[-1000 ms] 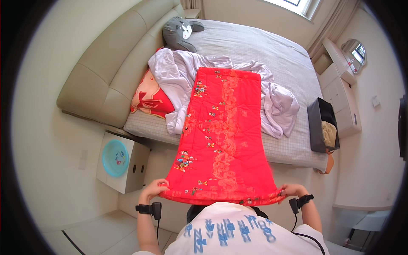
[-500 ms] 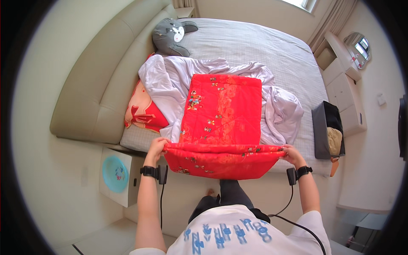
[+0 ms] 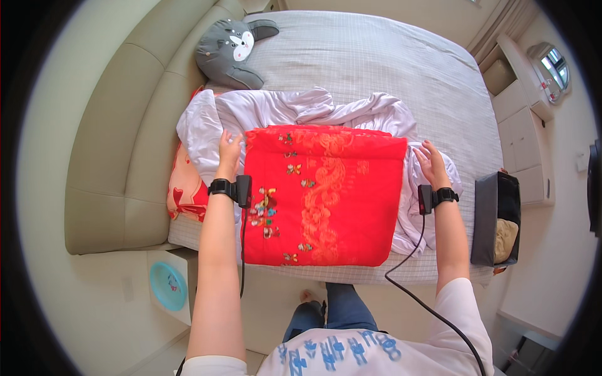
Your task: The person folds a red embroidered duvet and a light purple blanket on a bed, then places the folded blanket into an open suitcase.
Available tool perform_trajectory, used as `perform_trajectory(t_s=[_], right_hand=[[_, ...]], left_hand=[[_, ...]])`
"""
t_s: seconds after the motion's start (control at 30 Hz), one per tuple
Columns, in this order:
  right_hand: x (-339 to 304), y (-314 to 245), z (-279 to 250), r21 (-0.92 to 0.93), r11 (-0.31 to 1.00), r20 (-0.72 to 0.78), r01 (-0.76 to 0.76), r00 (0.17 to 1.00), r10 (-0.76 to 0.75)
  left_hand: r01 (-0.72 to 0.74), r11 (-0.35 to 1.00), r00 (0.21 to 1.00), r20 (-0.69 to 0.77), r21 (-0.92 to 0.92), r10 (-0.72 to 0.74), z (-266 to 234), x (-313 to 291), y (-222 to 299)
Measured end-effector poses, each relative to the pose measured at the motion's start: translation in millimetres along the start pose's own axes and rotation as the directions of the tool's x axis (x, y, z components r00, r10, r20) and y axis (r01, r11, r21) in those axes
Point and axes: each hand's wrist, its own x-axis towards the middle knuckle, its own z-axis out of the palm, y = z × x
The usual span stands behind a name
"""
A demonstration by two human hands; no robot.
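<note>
A folded red quilt (image 3: 326,200) with orange floral patterns and small printed figures lies flat near the bed's front edge. Beside its far left corner is my left hand (image 3: 230,153), fingers apart and holding nothing. My right hand (image 3: 431,164) is off the far right corner, its fingers stretched out and nothing in them. Under and behind the quilt spreads a rumpled pale lilac cover (image 3: 370,113).
A grey animal-shaped cushion (image 3: 229,56) and a red-and-peach pillow (image 3: 187,188) lie by the beige headboard (image 3: 119,150). To the right stands a dark storage box (image 3: 484,219) holding tan cloth. A turquoise basin (image 3: 168,286) rests on the bedside cabinet at left.
Both hands have carried the quilt's near edge away from me and folded it over onto the far part. They have let go, and the quilt now lies as a smaller folded block.
</note>
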Motion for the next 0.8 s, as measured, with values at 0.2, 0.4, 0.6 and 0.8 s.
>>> perform_trajectory(t_s=[0.2, 0.4, 0.6, 0.8], right_hand=[[5.0, 66.0, -85.6, -0.486, 0.867, -0.127, -0.111, 0.990, 0.056], [-77.6, 150.4, -144.5, -0.764, 0.429, -0.324, -0.482, 0.862, 0.391], [-34.4, 159.9, -145.6, -0.780, 0.611, -0.132, -0.132, 0.990, 0.046], [5.3, 148.7, -59.5, -0.652, 0.745, -0.134, -0.144, 0.988, 0.074]], left_hand=[[-0.181, 0.476, 0.982, 0.186, 0.861, 0.038, -36.7, -63.4, -112.5], [0.196, 0.440, 0.961, -0.082, 0.876, -0.263, -151.9, -157.8, -146.4], [0.301, 0.631, 0.850, 0.099, 0.715, -0.517, -98.2, -133.2, -141.9], [0.499, 0.635, 0.744, 0.085, 0.590, -0.663, -79.1, -97.7, -137.1]])
